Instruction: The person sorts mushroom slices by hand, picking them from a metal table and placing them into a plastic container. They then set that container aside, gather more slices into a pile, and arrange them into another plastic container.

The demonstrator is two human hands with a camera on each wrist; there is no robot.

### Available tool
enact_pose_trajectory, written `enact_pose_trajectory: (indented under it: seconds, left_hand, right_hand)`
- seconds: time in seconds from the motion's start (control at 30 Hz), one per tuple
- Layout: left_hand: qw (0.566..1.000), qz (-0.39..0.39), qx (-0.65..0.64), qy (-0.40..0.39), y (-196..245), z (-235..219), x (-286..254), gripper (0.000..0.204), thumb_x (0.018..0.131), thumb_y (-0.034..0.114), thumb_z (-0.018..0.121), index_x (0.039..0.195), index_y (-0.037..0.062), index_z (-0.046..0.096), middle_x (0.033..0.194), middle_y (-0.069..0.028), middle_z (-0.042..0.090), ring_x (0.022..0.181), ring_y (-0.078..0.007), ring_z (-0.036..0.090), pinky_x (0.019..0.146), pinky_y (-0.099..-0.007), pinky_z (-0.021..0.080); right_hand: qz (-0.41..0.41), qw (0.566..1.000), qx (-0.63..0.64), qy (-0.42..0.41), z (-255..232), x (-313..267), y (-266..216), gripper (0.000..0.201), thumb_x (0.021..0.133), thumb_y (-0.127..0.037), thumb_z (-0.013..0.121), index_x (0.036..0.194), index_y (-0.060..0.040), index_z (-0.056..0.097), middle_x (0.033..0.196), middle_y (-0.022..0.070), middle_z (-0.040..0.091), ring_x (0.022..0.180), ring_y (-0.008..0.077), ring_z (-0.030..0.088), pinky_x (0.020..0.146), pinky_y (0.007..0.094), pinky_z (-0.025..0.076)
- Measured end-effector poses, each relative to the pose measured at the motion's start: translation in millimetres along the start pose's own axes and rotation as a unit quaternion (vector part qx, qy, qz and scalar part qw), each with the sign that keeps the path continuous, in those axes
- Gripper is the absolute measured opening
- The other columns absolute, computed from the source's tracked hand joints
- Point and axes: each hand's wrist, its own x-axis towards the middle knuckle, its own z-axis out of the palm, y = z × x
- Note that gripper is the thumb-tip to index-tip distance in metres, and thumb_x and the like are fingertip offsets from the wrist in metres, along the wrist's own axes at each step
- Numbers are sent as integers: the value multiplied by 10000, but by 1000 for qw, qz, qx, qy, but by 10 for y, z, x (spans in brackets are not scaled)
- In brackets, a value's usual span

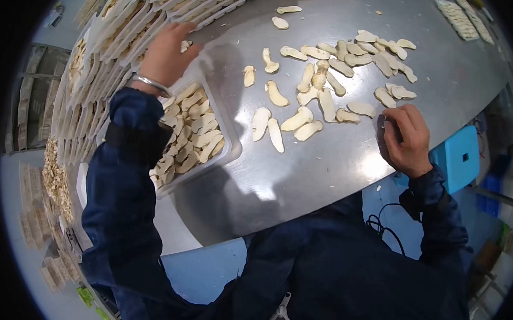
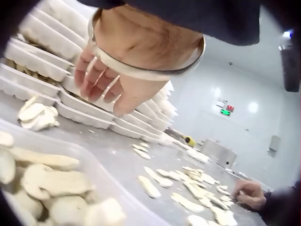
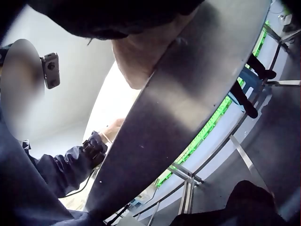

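Note:
My left hand [image 1: 166, 53], with a metal bangle [image 1: 151, 85] at the wrist, is over the table's left side beside stacked white trays [image 1: 124, 40]. In the left wrist view its fingers [image 2: 96, 80] hang relaxed in front of the trays and hold nothing. Below it stands a clear plastic tub [image 1: 232, 144] full of pale mushroom slices [image 1: 192, 128]. A small clump of slices [image 2: 37, 114] lies between tub and trays. My right hand [image 1: 407, 141] rests at the table's near right, loosely curled and holding nothing, just below some loose mushroom slices [image 1: 385, 97].
More slices are spread over the middle of the metal table [image 1: 301, 179], several in a heap toward the right. Filled white trays [image 1: 457, 20] lie at the far right corner. A blue stool-like box [image 1: 459, 160] stands beyond the right edge.

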Motion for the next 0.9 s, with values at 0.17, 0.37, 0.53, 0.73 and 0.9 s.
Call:
enact_pose_trajectory:
  seconds: [0.17, 0.37, 0.53, 0.73, 0.9]
  left_hand:
    - [945, -67, -186, -261, 820, -32, 37, 345, 822, 150, 695, 1131, 11, 635, 810, -142, 657, 683, -223, 626, 669, -347, 509]
    - [956, -121, -129, -234, 948, 162, 105, 366, 774, 261, 741, 959, -34, 629, 718, -153, 622, 668, -268, 608, 632, -369, 482]
    - [957, -116, -118, -238, 944, 316, 167, 288, 728, 191, 726, 908, -4, 614, 752, -179, 640, 729, -317, 636, 672, -400, 490]
    - [967, -88, -15, -238, 1159, 248, 162, 216, 693, 103, 676, 882, 9, 629, 874, -198, 677, 847, -382, 653, 770, -440, 512]
    - [958, -105, -106, -245, 1043, 206, 138, 253, 683, 103, 716, 894, 6, 618, 738, -140, 622, 701, -287, 619, 654, -383, 483]
  right_hand:
    - [-11, 1000, -10, 7, 1, 19, -26, 190, 741, 22, 626, 928, 1, 600, 834, 151, 544, 772, 322, 558, 676, 396, 455]
    - [-6, 1000, -10, 9, -15, 23, -56, 159, 752, 18, 618, 907, -7, 593, 810, 139, 528, 750, 305, 548, 656, 394, 441]
    - [-15, 1000, -12, 8, -31, 30, -43, 153, 756, 19, 614, 906, -5, 594, 807, 136, 531, 746, 291, 551, 648, 388, 438]
    - [-15, 1000, -16, 3, -40, 25, -34, 142, 763, 17, 612, 902, -8, 596, 810, 136, 538, 747, 284, 553, 648, 379, 444]
    - [-19, 1000, -22, 8, -34, 12, -24, 131, 769, 11, 612, 897, -12, 597, 814, 133, 541, 749, 279, 553, 649, 373, 448]
